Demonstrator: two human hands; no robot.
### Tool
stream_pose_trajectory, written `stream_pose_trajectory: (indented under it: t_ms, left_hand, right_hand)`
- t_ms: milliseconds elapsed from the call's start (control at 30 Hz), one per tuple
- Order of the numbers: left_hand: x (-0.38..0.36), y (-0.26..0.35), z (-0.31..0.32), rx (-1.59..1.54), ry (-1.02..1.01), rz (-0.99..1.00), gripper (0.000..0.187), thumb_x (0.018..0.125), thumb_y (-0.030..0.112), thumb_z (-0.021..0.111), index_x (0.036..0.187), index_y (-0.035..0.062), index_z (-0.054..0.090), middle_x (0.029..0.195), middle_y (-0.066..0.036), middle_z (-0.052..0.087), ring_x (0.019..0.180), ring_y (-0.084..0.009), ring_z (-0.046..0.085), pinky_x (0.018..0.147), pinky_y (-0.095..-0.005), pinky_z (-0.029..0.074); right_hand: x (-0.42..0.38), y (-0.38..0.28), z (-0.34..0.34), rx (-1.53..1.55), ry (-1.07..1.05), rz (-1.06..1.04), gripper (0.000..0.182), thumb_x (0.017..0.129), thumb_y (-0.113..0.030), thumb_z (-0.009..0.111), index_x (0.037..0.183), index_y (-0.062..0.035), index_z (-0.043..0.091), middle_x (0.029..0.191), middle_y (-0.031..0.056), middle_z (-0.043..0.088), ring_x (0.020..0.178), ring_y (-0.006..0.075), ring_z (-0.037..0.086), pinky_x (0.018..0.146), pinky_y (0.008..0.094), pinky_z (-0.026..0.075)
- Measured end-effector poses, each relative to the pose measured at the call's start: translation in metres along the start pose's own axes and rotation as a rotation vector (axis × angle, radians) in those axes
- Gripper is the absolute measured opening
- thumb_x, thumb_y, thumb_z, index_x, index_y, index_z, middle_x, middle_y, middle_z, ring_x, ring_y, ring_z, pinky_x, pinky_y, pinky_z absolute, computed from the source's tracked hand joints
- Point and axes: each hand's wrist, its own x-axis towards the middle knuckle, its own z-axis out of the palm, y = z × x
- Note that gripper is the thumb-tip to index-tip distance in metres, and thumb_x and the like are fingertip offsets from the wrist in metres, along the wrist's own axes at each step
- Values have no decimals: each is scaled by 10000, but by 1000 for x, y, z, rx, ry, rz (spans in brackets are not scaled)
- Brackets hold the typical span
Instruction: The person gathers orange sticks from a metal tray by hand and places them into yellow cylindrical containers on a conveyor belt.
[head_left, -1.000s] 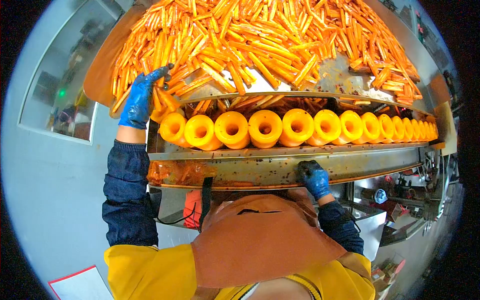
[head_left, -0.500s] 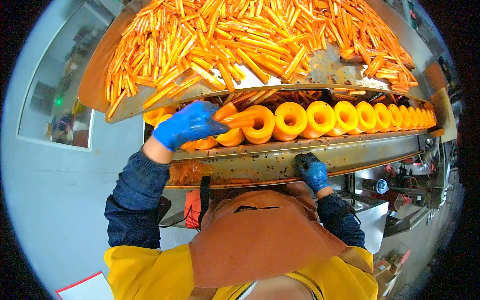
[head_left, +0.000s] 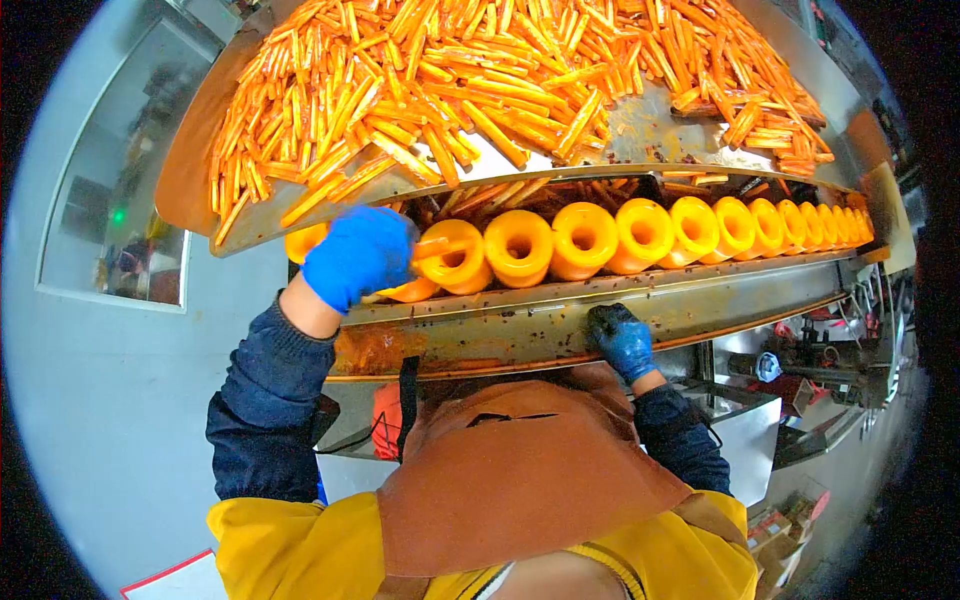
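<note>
My left hand, in a blue glove, is closed on an orange stick at the left part of a row of orange funnel cups. The stick's end points right, over the opening of a cup. Farther right, my right hand, in a dark-stained blue glove, rests on the front edge of a metal trough below the cups. Its fingers are curled, and what they hold, if anything, is hidden.
Above the cups a metal tray bears a large heap of orange sticks. Reddish residue lies at the trough's left end. Machinery and boxes stand at the right, a windowed panel at the left.
My left hand has moved slightly left; the sticks it held over a cup now show as one short end. My right hand has stayed nearly in place.
</note>
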Motion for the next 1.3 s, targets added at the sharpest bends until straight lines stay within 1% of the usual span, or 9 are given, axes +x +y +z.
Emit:
stream_pose_trajectory:
  t_ms: [100,467,533,567,700,800,967,1233,1300]
  left_hand:
    - [7,-2,15,-94,-10,47,339,724,398,664,747,60,657,739,-197,622,702,-390,604,625,-473,487]
    - [36,22,8,-305,-21,112,339,767,363,606,814,31,652,824,-210,639,751,-393,615,644,-482,486]
    - [39,24,-1,-740,115,111,337,825,350,595,872,20,643,772,-205,619,697,-330,620,621,-427,483]
    - [27,27,-6,-1272,32,-105,263,876,267,588,966,29,655,778,-121,624,707,-193,611,649,-326,484]
    - [21,17,25,-1575,370,-146,268,884,150,589,1122,38,639,949,-2,627,845,-81,562,761,-251,460]
    - [10,14,53,-1554,322,-164,280,883,148,586,1134,30,627,955,-20,633,842,-100,567,763,-264,464]
    - [-7,15,60,-1631,699,-291,302,853,113,624,1134,3,612,1074,-63,637,963,-142,581,863,-290,468]
    - [9,7,60,-1666,717,-317,368,823,55,682,1176,19,586,1074,-28,624,959,-108,579,855,-247,476]
    - [20,-27,55,-929,919,-364,393,768,119,715,1139,47,606,1009,-91,657,880,-225,636,801,-332,510]
  right_hand:
    - [-2,7,8,13,90,-52,200,854,-317,567,959,-178,666,937,109,648,797,318,629,680,429,515]
    - [-1,0,1,35,83,-24,188,843,-284,570,963,-175,666,930,111,643,787,320,625,674,419,517]
    - [-2,5,3,29,69,3,185,843,-279,570,960,-172,667,925,109,644,780,319,625,666,413,517]
    - [-1,8,7,25,94,-34,186,842,-275,570,962,-171,666,922,108,643,778,318,625,660,409,517]
    - [-1,3,5,16,112,-67,186,837,-265,572,969,-168,661,921,106,641,783,314,625,661,411,515]
    - [0,0,0,34,85,-52,190,837,-259,572,978,-169,660,925,104,643,796,311,625,673,414,515]
    - [0,1,3,51,64,-19,208,792,-219,620,979,-140,669,950,116,645,826,317,626,698,401,515]
    - [0,-2,-1,32,33,14,204,804,-244,612,990,-175,662,952,102,648,833,301,629,686,410,515]
    - [0,1,0,18,49,-37,218,789,-198,645,990,-117,674,985,134,649,841,332,630,728,399,517]
